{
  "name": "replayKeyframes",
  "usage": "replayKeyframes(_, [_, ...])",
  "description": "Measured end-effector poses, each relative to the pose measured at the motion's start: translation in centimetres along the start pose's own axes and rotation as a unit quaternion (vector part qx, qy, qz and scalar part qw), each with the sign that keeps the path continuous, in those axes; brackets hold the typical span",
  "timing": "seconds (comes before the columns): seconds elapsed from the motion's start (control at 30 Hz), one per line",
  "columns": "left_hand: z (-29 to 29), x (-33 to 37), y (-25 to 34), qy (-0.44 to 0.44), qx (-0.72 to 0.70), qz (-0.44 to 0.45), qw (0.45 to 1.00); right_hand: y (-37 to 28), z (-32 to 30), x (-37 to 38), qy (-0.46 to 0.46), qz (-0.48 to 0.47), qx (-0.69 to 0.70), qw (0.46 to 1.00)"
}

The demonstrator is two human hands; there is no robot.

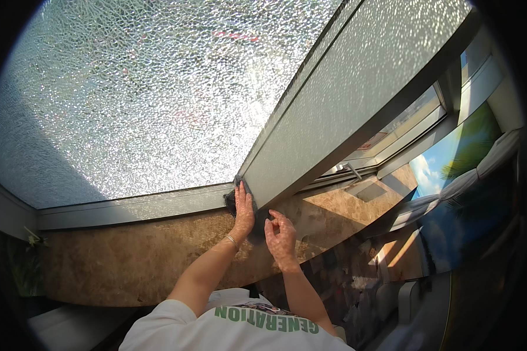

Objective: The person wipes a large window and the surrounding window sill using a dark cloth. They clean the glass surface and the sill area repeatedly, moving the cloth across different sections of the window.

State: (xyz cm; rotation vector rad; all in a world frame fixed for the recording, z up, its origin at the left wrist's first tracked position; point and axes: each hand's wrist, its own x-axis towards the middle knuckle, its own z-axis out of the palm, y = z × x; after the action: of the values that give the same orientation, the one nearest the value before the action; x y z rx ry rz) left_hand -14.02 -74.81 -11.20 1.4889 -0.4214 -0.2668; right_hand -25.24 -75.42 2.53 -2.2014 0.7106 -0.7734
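My left hand (244, 212) presses a dark grey cloth (231, 202) into the lower corner of the window frame, where the bottom rail (140, 209) meets a wide upright post (310, 128). Its fingers lie stretched upward along the cloth, and a thin bracelet circles the wrist. Just to the right, my right hand (281, 238) hovers over the sill with its fingers loosely bent and thumb apart; I see nothing held in it. A dark patch between the two hands could be shadow or more cloth; I cannot tell which.
Bright textured glass (146, 105) fills the upper left. A brown marbled sill (129, 257) curves below the window. To the right are a window handle (353, 171), a tied curtain (445, 196) printed with sky and palms, and a white chair-like shape (408, 301).
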Motion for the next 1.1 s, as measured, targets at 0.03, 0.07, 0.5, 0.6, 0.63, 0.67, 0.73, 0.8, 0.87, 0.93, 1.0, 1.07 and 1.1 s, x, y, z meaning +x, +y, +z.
replayKeyframes(0.03, [0.1,0.5,1.1,0.001,-0.002,0.014,1.0,-0.2,-0.2,0.1,0.006,-0.025,-0.022,0.999])
replayKeyframes(0.07, [0.0,1.1,2.7,0.003,-0.002,0.026,1.0,-0.4,-0.2,0.1,0.011,-0.048,-0.042,0.998])
replayKeyframes(0.5, [0.0,4.4,29.2,-0.016,0.018,0.232,0.972,-6.3,-4.2,5.2,0.156,-0.122,0.215,0.956])
replayKeyframes(0.6, [0.3,4.8,30.9,-0.017,0.004,0.242,0.97,-7.7,-4.8,6.1,0.203,-0.18,0.226,0.935])
replayKeyframes(0.63, [0.2,4.8,30.5,-0.019,0.004,0.249,0.968,-7.2,-4.6,6.0,0.22,-0.187,0.141,0.947])
replayKeyframes(0.67, [0.0,4.7,29.7,-0.018,0.007,0.26,0.965,-6.6,-4.1,5.9,0.207,-0.208,0.11,0.95])
replayKeyframes(0.73, [-0.3,4.5,26.7,-0.012,0.018,0.25,0.968,-5.3,-2.6,5.3,0.183,-0.248,0.048,0.95])
replayKeyframes(0.8, [-0.1,3.7,23.2,0.002,0.024,0.229,0.973,-4.6,-1.0,4.1,0.148,-0.248,0.132,0.948])
replayKeyframes(0.87, [-0.4,4.0,18.9,-0.017,0.02,0.188,0.982,-3.3,0.4,2.8,0.152,-0.261,0.02,0.953])
replayKeyframes(0.93, [-0.7,4.1,16.0,-0.044,0.053,0.163,0.984,-1.5,1.6,2.1,0.146,-0.256,-0.041,0.955])
replayKeyframes(1.0, [-1.3,3.8,17.3,-0.046,0.11,0.174,0.978,-0.6,1.8,2.3,0.131,-0.253,-0.053,0.957])
replayKeyframes(1.07, [-2.0,4.4,20.5,-0.059,0.081,0.25,0.963,-1.9,1.0,4.0,0.153,-0.302,-0.059,0.939])
replayKeyframes(1.1, [-2.0,4.9,21.8,-0.067,0.061,0.286,0.954,-2.7,0.1,4.8,0.162,-0.319,-0.069,0.931])
